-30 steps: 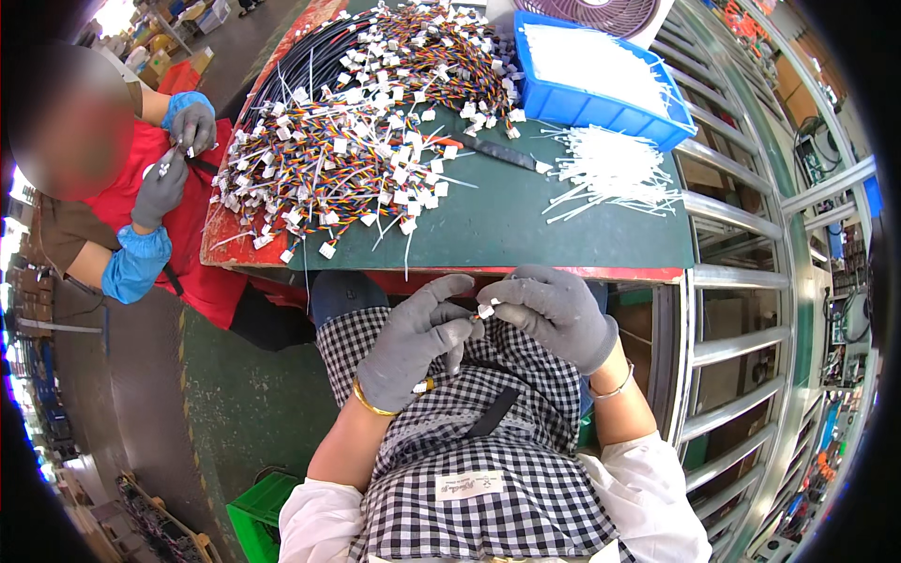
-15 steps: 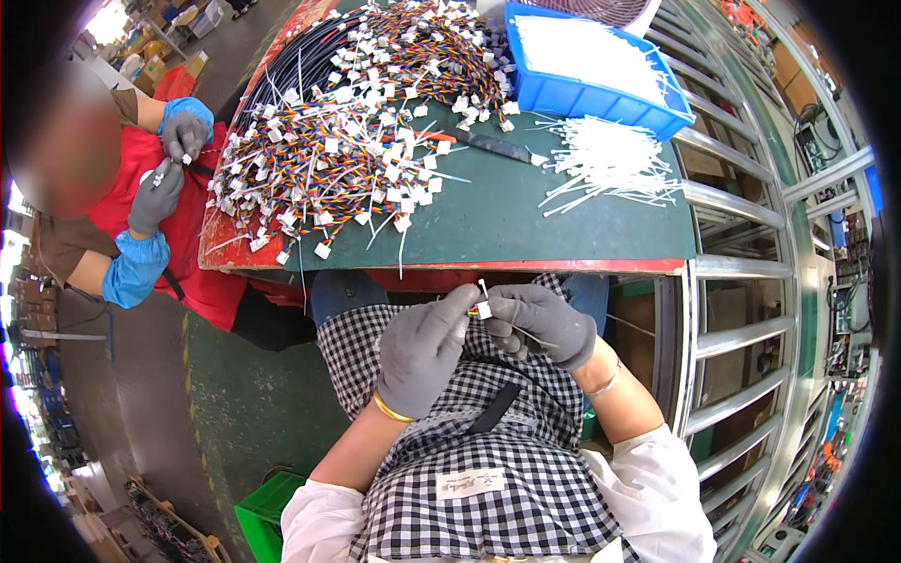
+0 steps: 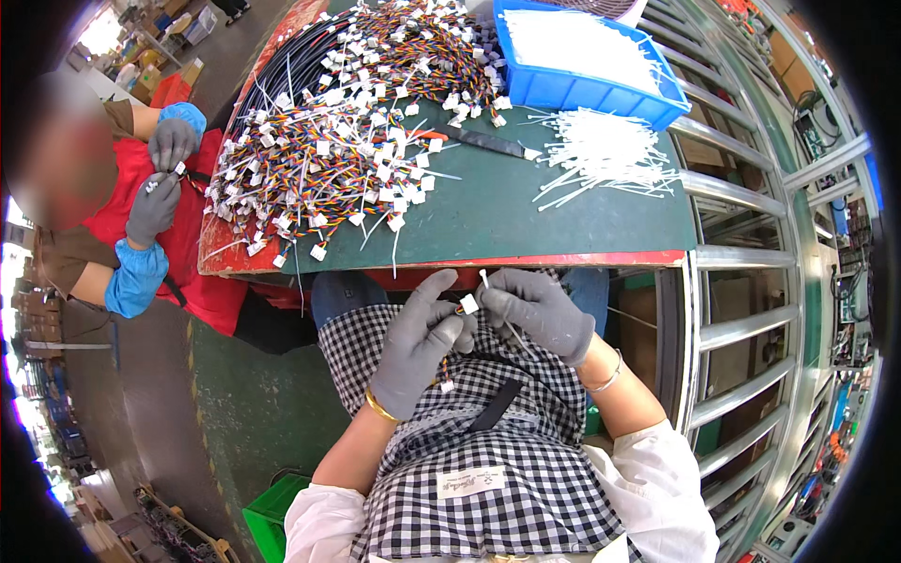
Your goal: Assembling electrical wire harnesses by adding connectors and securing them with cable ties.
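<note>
Over my lap, my left hand (image 3: 413,352), gloved in grey, is closed on a short wire harness of thin coloured wires. Its white connector (image 3: 468,304) sticks out at the fingertips, and a second white connector (image 3: 447,386) hangs below the palm. Just to the right, my gloved right hand (image 3: 546,317) pinches a white cable tie (image 3: 484,278); the tie's head points up and its tail shows under the fingers. A small gap separates the tie from the connector. Beyond the table edge lies a large heap of similar wire harnesses (image 3: 319,169).
A green table (image 3: 469,220) with red edging stands ahead. On it are loose white cable ties (image 3: 605,150), a blue bin (image 3: 582,84) of ties and a black-handled tool (image 3: 483,141). Metal rollers (image 3: 741,258) run along the right. At left, a co-worker's gloved hands (image 3: 155,206) hold a small white part.
My hands have drawn slightly apart. The connector now sits at my left fingertips, away from the cable tie, and the harness's other end hangs into view. The co-worker's hands shifted slightly.
</note>
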`<state>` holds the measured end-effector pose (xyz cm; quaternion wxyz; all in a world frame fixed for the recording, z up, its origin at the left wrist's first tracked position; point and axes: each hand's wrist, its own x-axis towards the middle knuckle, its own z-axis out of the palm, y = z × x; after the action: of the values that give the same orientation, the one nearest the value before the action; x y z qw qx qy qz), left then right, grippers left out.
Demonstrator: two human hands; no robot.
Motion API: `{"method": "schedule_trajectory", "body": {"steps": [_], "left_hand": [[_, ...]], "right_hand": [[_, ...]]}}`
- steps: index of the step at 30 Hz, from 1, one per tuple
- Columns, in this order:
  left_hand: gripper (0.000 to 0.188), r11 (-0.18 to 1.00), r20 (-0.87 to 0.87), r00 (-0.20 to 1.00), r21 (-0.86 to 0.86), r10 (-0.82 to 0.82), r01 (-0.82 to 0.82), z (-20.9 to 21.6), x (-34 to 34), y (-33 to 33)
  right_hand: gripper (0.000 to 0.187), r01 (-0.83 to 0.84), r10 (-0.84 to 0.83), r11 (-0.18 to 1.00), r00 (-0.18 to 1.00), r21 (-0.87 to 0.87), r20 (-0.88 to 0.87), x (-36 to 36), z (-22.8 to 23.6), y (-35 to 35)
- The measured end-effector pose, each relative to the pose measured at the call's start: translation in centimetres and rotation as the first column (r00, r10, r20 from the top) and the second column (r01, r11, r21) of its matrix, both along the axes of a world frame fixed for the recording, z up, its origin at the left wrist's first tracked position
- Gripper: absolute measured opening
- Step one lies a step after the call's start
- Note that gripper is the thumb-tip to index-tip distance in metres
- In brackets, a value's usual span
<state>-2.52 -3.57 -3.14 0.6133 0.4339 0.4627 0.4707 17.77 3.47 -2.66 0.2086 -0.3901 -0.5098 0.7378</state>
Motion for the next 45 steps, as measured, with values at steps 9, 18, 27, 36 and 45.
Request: {"method": "schedule_trajectory", "body": {"steps": [9,18,27,36,45], "left_hand": [[0.064,0.968,0.222,0.952,-0.179,0.213,-0.175,1.1,0.6,0.4],[0.066,0.968,0.210,0.948,-0.127,0.238,-0.215,0.5,1.2,0.2],[0.065,0.974,0.212,0.952,-0.098,0.223,-0.206,0.8,1.5,0.0],[0.065,0.978,0.229,0.951,-0.073,0.208,-0.197,0.0,1.5,-0.2],[0.061,0.973,0.193,0.954,-0.026,0.232,-0.231,0.3,2.0,-0.2]], "right_hand": [[0.017,0.438,-0.434,0.867,0.898,0.237,-0.072,-0.2,4.1,-1.6],[0.013,0.541,-0.490,0.724,0.840,0.427,-0.234,-1.2,4.3,-2.5],[0.013,0.530,-0.480,0.700,0.845,0.478,-0.234,-1.6,3.5,-2.4],[0.014,0.504,-0.453,0.731,0.863,0.460,-0.224,-1.7,3.4,-1.9],[0.016,0.276,-0.307,0.794,0.951,0.541,-0.035,-1.9,3.2,-1.3]]}}
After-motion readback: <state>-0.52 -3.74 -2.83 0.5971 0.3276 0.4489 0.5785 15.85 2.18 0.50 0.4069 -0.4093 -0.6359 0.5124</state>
